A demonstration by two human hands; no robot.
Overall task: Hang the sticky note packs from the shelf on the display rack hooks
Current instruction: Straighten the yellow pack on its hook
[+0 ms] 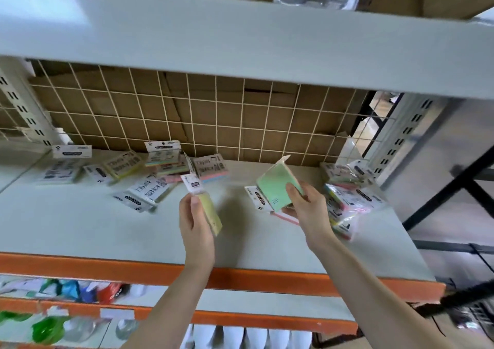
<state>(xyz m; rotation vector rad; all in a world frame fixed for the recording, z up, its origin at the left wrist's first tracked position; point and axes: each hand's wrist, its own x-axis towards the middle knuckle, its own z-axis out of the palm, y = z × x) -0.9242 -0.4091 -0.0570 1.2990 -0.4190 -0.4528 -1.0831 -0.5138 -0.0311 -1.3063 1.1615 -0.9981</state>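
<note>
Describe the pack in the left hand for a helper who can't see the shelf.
Above the grey shelf with the orange front edge, the left hand holds a yellow pack upright by its white header. Unlike the right hand's green pack, it shows edge-on.

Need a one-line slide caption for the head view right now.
Left hand holds a yellow sticky note pack, right hand a green one, above the shelf.

Pack header cards (162, 147) bear print, possibly "STICKY NOTES"; blurred.

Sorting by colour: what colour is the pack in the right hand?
Green pack, head view.
</note>
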